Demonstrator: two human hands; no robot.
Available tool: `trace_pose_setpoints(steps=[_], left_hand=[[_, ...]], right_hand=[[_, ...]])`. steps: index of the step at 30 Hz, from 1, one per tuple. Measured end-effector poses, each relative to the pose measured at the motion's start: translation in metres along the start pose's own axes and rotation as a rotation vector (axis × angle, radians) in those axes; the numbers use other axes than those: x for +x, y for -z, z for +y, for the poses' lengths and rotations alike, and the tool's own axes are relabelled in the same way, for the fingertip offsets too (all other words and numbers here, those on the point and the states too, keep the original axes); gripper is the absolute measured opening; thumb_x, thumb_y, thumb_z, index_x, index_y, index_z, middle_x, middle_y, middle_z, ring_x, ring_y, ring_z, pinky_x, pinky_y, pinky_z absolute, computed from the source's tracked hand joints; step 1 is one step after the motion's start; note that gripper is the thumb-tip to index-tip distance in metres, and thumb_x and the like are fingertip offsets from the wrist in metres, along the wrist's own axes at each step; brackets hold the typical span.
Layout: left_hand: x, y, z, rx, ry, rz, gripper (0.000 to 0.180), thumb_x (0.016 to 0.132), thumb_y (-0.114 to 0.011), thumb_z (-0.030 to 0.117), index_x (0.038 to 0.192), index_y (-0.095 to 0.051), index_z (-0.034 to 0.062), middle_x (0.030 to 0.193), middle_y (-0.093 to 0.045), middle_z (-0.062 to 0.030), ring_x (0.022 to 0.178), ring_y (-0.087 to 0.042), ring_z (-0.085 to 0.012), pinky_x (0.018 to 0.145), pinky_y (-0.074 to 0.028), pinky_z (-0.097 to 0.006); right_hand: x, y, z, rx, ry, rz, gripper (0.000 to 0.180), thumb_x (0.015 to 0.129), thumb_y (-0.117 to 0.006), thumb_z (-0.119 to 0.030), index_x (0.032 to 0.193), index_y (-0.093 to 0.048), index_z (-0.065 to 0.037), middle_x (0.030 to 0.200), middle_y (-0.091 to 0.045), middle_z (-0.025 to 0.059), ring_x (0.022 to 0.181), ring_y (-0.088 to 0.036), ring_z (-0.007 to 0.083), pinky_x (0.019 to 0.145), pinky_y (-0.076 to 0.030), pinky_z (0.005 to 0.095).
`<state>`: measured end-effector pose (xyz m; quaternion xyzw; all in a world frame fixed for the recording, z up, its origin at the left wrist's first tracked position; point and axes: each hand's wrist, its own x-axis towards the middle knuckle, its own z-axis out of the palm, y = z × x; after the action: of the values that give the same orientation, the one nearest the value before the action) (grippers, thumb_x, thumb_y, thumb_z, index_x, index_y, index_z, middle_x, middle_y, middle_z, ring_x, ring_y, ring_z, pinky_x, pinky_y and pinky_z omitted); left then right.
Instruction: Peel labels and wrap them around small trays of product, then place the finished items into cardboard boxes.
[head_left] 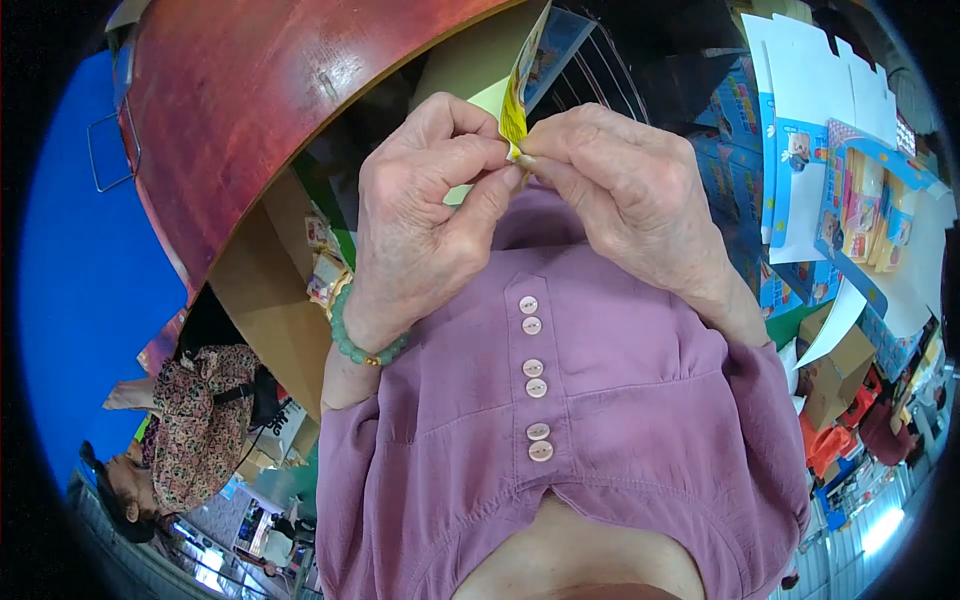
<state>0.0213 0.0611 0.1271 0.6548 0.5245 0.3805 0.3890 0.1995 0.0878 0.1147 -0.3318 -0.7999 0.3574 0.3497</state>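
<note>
Both my hands are raised in front of my chest and meet at the lower edge of a thin yellow printed piece (pixel 514 112), seen almost edge-on. Thumb and fingers of my left hand (pixel 428 195) are pinched on its left side. From the other side my right hand (pixel 630 180) pinches the same corner, its fingertips almost touching those of the left. Whether the piece is a card or a flat packet I cannot tell. A green bead bracelet (pixel 352 345) circles my left wrist. Behind the hands lies a pale yellow-green sheet (pixel 470 70), partly covered.
A red-brown tabletop (pixel 270 80) curves across the upper left. Below it stands a cardboard box (pixel 262 262) beside small packets (pixel 326 278). At right are white and blue cartons (pixel 800 170) and an open blue box (pixel 868 215) holding packets. Another person (pixel 205 425) is at lower left.
</note>
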Motion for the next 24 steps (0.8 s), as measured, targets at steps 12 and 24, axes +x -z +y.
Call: trace_pose_setpoints(steps=[12, 24], left_hand=[[-0.0036, -0.0047, -0.0068, 0.032, -0.014, 0.031, 0.010, 0.066, -0.067, -0.005, 0.075, -0.065, -0.0024, 0.074, -0.058, -0.0091, 0.067, -0.058, -0.0200, 0.060, -0.045, -0.028], [-0.0071, -0.0058, -0.0066, -0.015, 0.041, 0.053, 0.010, 0.067, -0.069, -0.002, 0.077, -0.066, -0.0017, 0.075, -0.058, -0.0079, 0.067, -0.058, -0.0169, 0.060, -0.045, -0.027]], right_hand=[[-0.0011, -0.0010, 0.0057, 0.006, -0.049, -0.079, 0.011, 0.079, -0.060, 0.005, 0.090, -0.060, 0.004, 0.083, -0.062, 0.0134, 0.070, -0.064, 0.0233, 0.059, -0.051, 0.0284], [-0.0040, -0.0008, 0.0054, 0.105, -0.129, -0.062, 0.008, 0.082, -0.058, 0.005, 0.090, -0.060, 0.006, 0.084, -0.061, 0.0120, 0.070, -0.063, 0.0183, 0.059, -0.051, 0.0255]])
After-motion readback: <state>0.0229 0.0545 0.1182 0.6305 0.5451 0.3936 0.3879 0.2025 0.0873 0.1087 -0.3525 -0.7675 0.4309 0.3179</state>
